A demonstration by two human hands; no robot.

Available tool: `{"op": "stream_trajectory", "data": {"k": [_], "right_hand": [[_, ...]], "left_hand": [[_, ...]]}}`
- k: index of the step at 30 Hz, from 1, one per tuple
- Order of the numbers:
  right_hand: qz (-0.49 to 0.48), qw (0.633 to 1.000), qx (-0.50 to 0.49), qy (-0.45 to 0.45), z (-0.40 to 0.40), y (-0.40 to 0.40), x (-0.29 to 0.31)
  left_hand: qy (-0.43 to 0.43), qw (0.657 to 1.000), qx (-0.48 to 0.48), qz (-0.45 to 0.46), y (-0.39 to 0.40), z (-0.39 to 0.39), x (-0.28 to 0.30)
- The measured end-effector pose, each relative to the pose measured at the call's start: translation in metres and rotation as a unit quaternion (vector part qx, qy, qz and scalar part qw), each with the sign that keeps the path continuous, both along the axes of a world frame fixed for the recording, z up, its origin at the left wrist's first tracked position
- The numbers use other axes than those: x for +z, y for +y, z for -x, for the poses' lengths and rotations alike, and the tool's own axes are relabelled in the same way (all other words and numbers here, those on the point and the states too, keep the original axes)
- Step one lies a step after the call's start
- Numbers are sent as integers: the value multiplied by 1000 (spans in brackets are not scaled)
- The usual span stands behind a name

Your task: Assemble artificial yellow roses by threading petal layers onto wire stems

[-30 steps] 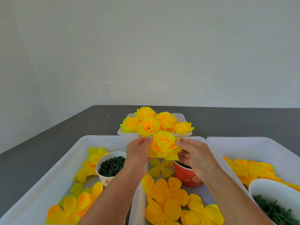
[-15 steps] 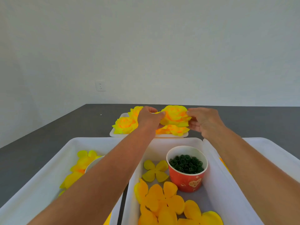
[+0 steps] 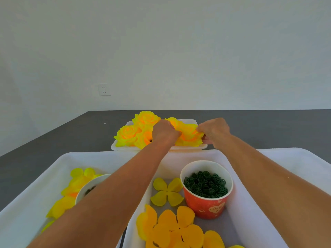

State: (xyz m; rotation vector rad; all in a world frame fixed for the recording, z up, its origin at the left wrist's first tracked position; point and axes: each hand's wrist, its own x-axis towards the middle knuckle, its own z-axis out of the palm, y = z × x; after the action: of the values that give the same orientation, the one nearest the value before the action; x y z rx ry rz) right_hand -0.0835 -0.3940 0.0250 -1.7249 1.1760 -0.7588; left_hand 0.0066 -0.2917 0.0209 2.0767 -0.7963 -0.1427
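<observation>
Over the far tray [image 3: 186, 149]: both arms stretched out, left hand [image 3: 163, 131] and right hand [image 3: 213, 131] curled onto the yellow rose [image 3: 189, 135], pinching it at either side, down among the finished roses [image 3: 128, 135] (petal layers [image 3: 167, 191] and red cup [image 3: 206, 204] nearer).

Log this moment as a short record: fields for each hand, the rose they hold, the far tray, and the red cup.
left hand: grips the left side of the held rose
right hand: pinches its right edge
held rose: yellow-orange, over the right part of the far tray, among the finished roses
far tray: small, white, on the dark table beyond the bins
finished roses: piled in the far tray, at its left
red cup: upright in the middle bin, full of dark green rings
stage: rose being set down, not yet released
</observation>
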Motion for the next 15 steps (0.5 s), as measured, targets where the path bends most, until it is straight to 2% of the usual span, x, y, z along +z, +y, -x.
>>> {"op": "stream_trajectory", "data": {"k": [5,11,15], "right_hand": [[100,988,14,113,-9,-1,-10],[128,986,19,100,-5,-4,-26],[161,979,21,123,3,-4,-24]], "left_hand": [[-52,997,11,-61,-5,-3,-14],[-89,992,21,-87,-9,-2,-21],[-103,991,27,-85,-4,2,-14]]}}
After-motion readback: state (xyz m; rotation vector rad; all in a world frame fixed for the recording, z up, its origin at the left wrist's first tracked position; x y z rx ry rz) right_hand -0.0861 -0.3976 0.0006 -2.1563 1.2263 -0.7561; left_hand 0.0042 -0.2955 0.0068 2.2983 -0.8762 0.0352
